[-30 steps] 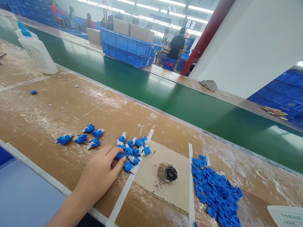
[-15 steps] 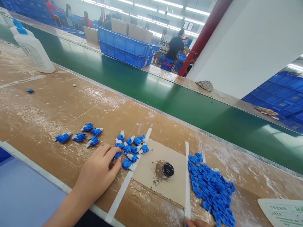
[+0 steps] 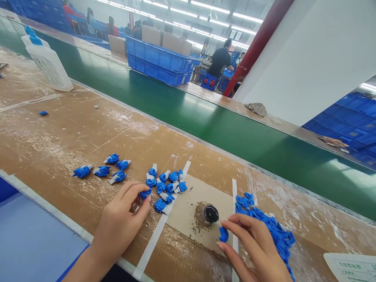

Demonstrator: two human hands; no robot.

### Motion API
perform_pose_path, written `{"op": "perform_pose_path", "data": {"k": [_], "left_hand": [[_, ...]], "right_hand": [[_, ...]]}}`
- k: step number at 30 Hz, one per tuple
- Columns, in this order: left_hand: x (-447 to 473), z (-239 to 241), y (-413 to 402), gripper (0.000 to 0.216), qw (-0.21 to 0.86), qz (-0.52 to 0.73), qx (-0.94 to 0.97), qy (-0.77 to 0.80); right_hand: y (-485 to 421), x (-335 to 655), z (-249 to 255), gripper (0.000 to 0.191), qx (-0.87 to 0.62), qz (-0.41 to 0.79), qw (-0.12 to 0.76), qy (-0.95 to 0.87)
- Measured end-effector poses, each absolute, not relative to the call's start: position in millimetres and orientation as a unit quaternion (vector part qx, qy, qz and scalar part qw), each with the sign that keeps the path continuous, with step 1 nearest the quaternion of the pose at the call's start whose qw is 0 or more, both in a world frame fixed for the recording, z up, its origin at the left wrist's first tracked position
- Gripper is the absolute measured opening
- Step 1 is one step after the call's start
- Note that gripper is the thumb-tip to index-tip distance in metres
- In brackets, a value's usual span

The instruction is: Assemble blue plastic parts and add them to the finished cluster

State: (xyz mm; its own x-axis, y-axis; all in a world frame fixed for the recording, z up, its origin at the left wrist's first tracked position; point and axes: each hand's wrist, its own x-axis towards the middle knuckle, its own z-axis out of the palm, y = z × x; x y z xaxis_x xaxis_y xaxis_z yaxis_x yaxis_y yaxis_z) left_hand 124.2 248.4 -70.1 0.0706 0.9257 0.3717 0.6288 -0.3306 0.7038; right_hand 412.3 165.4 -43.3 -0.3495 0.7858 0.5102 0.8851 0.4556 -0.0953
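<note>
My left hand rests on the cardboard-covered bench, its fingertips pinching a blue-and-white plastic part at the edge of a small cluster of like parts. A looser group of the same parts lies to the left. My right hand is at the lower right and holds a small blue piece between thumb and forefinger, just below a round black fixture. A heap of blue pieces lies behind that hand.
A green conveyor belt runs along the far side of the bench. A white bottle with a blue cap stands at the far left. Blue crates and people at work are beyond the belt. A printed sheet lies at the lower right.
My right hand has come up into view from the bottom edge, holding a small blue piece near the black fixture. My left hand has stayed at the cluster, fingers on one part.
</note>
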Motion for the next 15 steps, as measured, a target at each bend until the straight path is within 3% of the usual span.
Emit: {"op": "perform_pose_path", "data": {"k": [5, 10, 15], "left_hand": [[144, -82, 219, 0.014, 0.433, 0.477, 0.603, 0.471], [171, -96, 198, 0.018, 0.628, 0.430, 0.547, 0.349], [177, -95, 199, 0.024, 0.732, 0.396, 0.459, 0.311]], "right_hand": [[190, 397, -42, 0.024, -0.510, -0.068, 0.240, -0.823], [193, 402, -53, 0.023, -0.508, -0.070, 0.232, -0.827], [194, 406, -47, 0.024, -0.491, -0.094, 0.238, -0.832]]}}
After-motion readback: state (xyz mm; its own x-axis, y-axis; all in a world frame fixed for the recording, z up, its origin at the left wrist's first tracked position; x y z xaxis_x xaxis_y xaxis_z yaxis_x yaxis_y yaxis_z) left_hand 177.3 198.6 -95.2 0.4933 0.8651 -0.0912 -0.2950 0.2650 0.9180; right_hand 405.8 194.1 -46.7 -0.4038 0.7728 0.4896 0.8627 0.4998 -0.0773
